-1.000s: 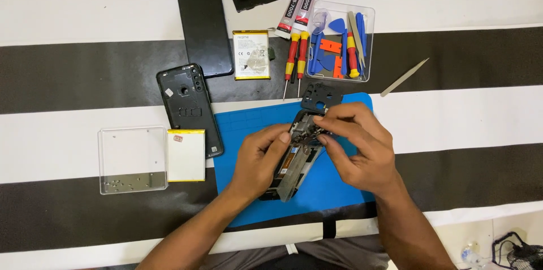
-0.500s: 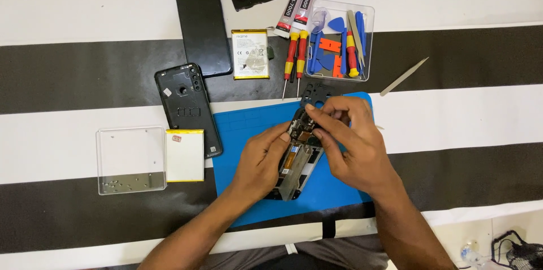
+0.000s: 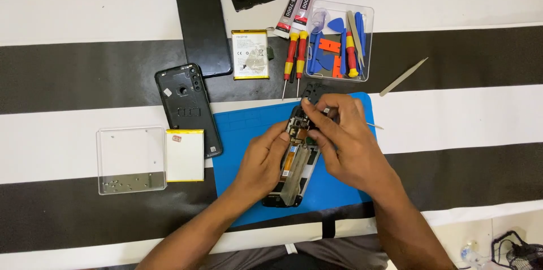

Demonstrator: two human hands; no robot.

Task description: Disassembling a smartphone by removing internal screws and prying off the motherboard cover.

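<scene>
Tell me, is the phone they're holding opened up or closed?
Opened up: the phone on the blue mat shows bare internals, and its black back cover lies apart.

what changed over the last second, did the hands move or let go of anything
Very little. The right hand shifted slightly up and left over the top end of the opened phone, its fingertips now bunched closer at the board. The left hand kept its grip on the phone's left edge. Nothing was let go. The phone stayed on the blue mat; the back cover, battery and screwdrivers did not move.
</scene>
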